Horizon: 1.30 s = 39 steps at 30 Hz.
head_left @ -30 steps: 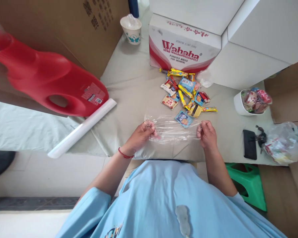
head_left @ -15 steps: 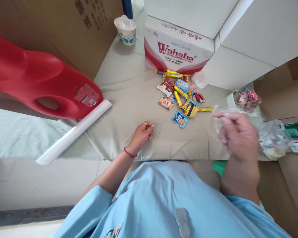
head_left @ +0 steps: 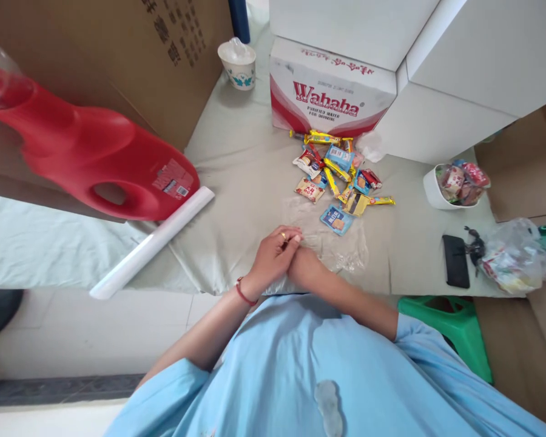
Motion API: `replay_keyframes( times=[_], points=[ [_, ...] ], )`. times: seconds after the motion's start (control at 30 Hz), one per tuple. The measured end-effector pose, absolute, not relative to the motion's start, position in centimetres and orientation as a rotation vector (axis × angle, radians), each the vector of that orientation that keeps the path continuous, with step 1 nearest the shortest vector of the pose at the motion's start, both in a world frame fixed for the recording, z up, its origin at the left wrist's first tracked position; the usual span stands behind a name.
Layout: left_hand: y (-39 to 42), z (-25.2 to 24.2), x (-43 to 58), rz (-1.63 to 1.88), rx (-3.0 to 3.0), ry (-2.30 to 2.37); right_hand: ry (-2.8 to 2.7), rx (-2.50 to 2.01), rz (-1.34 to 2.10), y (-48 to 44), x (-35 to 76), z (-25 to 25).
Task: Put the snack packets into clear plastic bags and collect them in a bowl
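The left hand (head_left: 275, 258) and right hand (head_left: 304, 267) meet at the near edge of the table (head_left: 246, 176), the left lapping over the right, whose fingers are mostly hidden; whether either grips anything I cannot tell. A ring sits on a left finger. Clear plastic film (head_left: 355, 246) lies crumpled on the table just beside them, spreading to the right and far side. At its far edge is a blue snack packet (head_left: 337, 220); whether over or under the film is unclear. Beyond lies a loose heap of wrapped snacks (head_left: 338, 170), near the front of a Wahaha water carton (head_left: 332, 91). To the right stand a white tub (head_left: 432, 189) of wrapped packets and, nearer, a black phone (head_left: 455, 261). To the left, a white roll (head_left: 152, 243) overhangs the near edge beside a red jug (head_left: 104, 152); a paper cup (head_left: 239, 68) stands far left.
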<state>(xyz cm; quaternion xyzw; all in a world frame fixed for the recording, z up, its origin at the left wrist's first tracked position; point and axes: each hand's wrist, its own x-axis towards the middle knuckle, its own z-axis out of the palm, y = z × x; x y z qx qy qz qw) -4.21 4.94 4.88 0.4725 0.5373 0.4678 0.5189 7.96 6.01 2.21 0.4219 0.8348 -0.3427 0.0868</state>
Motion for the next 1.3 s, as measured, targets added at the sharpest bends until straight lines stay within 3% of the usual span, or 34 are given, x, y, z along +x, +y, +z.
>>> replay_keyframes(
  times=[0.13, 0.3, 0.37, 0.43, 0.5, 0.57, 0.67, 0.97, 1.2, 1.3],
  points=[
    [7.5, 1.5, -4.4, 1.079, 1.073, 1.415, 2.562, 1.286, -1.342, 3.7, 9.2, 3.3],
    [9.4, -1.0, -7.0, 0.871, 1.431, 1.272, 2.454, 0.823, -1.967, 2.7, 14.4, 4.9],
    [9.5, -1.4, -8.1, 0.735, 1.635, 1.207, 2.443, 1.051, -2.056, 3.3, 16.4, 4.7],
    [9.2, -1.6, -8.7, 0.615, 1.806, 1.168, 2.601, 1.483, -1.841, 4.2, 17.6, 4.0],
    [8.7, -1.6, -8.8, 0.507, 1.95, 1.124, 2.808, 1.733, -1.376, 5.3, 18.0, 3.0],
    [8.2, -1.6, -8.9, 0.425, 2.055, 1.07, 2.867, 1.744, -0.974, 6.0, 18.2, 1.8],
    [7.7, -1.5, -9.8, 0.394, 2.119, 1.04, 2.743, 1.736, -0.7, 6.3, 19.1, 0.0],
    [6.7, -2.3, -16.5, 0.434, 2.031, 1.2, 2.659, 1.869, -0.567, 5.2, 24.7, -2.7],
    [6.0, -1.2, -14.1, 0.835, 1.707, 1.469, 2.778, 1.9, -0.579, 5.4, 24.0, 1.2],
    [4.5, -0.6, -12.1, 0.988, 1.396, 1.767, 2.948, 1.635, -0.767, 5.8, 21.8, 2.4]
  ],
)
